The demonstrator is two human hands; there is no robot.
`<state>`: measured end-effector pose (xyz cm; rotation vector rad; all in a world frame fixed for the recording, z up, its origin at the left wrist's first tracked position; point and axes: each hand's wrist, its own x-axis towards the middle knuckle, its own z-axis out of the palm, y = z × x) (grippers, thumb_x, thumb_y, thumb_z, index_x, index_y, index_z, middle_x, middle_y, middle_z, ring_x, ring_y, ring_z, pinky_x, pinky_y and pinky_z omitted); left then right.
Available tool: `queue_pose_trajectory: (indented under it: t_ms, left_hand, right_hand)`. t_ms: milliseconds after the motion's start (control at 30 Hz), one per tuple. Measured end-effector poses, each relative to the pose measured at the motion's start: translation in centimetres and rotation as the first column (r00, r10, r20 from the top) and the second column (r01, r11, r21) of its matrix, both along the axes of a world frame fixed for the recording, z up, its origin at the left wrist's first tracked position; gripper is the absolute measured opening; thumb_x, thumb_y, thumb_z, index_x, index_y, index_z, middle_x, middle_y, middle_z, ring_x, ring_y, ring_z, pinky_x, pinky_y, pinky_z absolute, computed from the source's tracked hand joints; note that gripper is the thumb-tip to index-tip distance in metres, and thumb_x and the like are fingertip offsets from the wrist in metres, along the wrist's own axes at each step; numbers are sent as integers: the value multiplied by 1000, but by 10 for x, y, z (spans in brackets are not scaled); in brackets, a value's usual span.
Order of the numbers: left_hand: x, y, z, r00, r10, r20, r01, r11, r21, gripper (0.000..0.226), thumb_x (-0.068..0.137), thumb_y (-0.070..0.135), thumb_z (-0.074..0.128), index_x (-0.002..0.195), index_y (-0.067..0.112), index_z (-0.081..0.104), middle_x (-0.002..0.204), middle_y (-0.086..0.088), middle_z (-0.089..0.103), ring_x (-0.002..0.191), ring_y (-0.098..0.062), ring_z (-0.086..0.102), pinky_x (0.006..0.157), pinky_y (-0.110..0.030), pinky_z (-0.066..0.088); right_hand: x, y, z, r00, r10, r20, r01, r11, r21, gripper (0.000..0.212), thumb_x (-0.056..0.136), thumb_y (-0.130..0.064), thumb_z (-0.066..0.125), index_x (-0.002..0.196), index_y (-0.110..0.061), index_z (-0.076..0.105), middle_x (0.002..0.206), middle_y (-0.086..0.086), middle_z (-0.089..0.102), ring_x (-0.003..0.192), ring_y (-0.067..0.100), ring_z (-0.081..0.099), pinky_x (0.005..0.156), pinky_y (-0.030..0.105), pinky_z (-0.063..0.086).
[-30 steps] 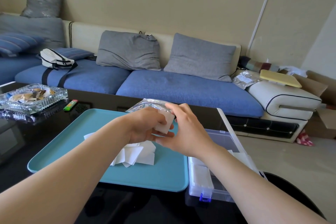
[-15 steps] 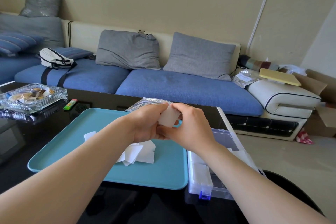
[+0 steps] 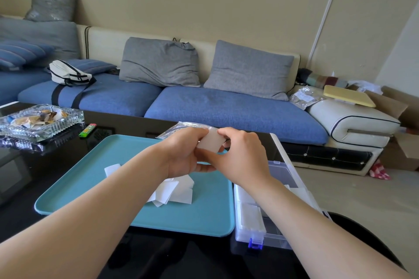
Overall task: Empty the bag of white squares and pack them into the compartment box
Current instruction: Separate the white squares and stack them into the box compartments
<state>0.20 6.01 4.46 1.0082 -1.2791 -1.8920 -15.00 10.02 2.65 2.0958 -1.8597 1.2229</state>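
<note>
Left grip (image 3: pixel 181 154) and right grip (image 3: pixel 243 156) pinch 1 white square (image 3: pixel 210 142).

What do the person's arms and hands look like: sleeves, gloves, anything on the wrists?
Left hand and right hand are ungloved, with no watch, band or bracelet at either wrist. Left forearm and right forearm are uncovered right to the frame edge, so no sleeve shows. No markings visible. Rings: cannot tell, the fingers are partly hidden.
</note>
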Motion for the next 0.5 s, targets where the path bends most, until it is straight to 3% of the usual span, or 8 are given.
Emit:
queue_pose_trajectory:
  t_ms: [167, 367, 500]
  left_hand:
    - [3, -1, 2, 999, -35, 27, 36, 999, -22, 34, 106, 17, 40, 118, 13, 72, 114, -12, 75, 98, -28, 67, 97, -50, 55]
    - [2, -2, -2, 991, -15, 135, 21, 999, -42, 38, 100, 3, 39, 129, 0, 63, 107, -16, 74, 92, -31, 69, 90, -46, 58]
    - [1, -5, -5, 984, -13, 177, 24, 998, -60, 35, 98, 2, 38, 122, -3, 63, 101, -16, 73, 89, -31, 69, 96, -51, 57]
  right_hand:
    - [-3, 5, 4, 996, -4, -89, 7, 999, 36, 55, 75, -65, 82, 117, -32, 72, 105, -13, 75, 98, 15, 66, 75, 34, 53]
    - [-2, 5, 3, 988, 48, -149, -38, 997, 73, 59, 67, -65, 83, 113, -32, 68, 107, -14, 72, 99, 17, 65, 75, 37, 55]
    - [-3, 5, 3, 979, 55, -194, -38, 995, 90, 59, 68, -65, 82, 113, -30, 67, 106, -12, 72, 98, 19, 64, 76, 38, 55]
